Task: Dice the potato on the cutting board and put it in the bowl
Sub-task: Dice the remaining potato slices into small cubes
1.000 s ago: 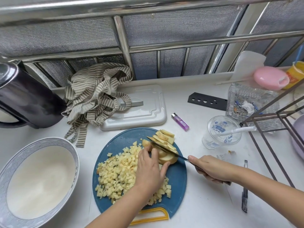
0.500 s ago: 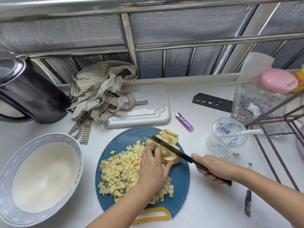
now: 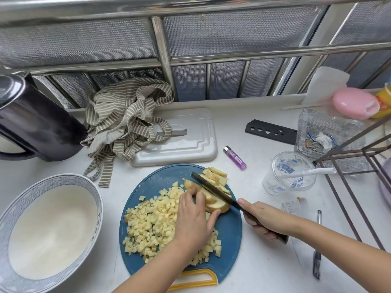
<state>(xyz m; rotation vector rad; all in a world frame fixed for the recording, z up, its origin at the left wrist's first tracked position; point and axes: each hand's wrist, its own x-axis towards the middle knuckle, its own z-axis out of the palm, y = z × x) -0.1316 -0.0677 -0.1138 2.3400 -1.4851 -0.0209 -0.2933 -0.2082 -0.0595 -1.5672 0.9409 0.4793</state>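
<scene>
My left hand (image 3: 193,220) curls over the pale sliced potato piece (image 3: 213,203) at the centre of the round blue plastic cutting board (image 3: 229,233), pinning it steady. My right hand (image 3: 264,218) is closed round the dark-bladed knife (image 3: 213,190), laid across the slices. Dice (image 3: 152,223) pile toward the white patterned bowl (image 3: 27,197), lower left on the desk (image 3: 264,271).

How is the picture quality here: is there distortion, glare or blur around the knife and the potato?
Head view: wide-angle bending curves the window rail; soft daylight, faint shadows; glare on the dark kettle; knife and potato are fairly sharp.
</scene>
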